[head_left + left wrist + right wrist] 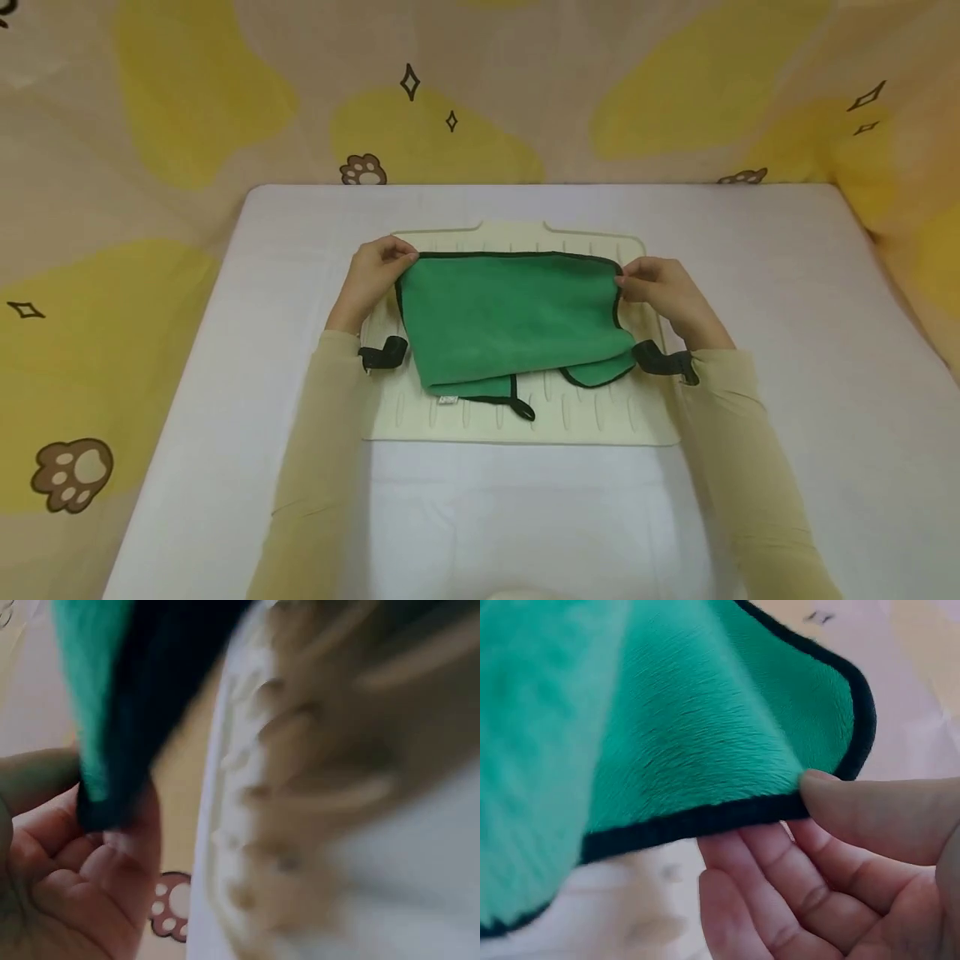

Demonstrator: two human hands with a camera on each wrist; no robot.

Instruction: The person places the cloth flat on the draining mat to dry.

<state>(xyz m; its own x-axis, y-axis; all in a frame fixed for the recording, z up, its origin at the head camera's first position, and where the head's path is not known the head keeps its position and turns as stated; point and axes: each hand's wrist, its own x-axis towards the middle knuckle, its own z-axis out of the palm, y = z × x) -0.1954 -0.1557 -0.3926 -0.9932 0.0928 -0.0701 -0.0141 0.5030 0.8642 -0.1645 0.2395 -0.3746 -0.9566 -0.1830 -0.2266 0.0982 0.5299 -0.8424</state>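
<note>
From the head view, my left hand [372, 275] and right hand [660, 287] each pinch a far corner of the green cloth [510, 321] above the cream mat [525, 417]. Left wrist: blurred, fingers [120, 847] curled at the cloth's dark edge. Right wrist: thumb [877, 810] presses the black hem onto the fingers.
</note>
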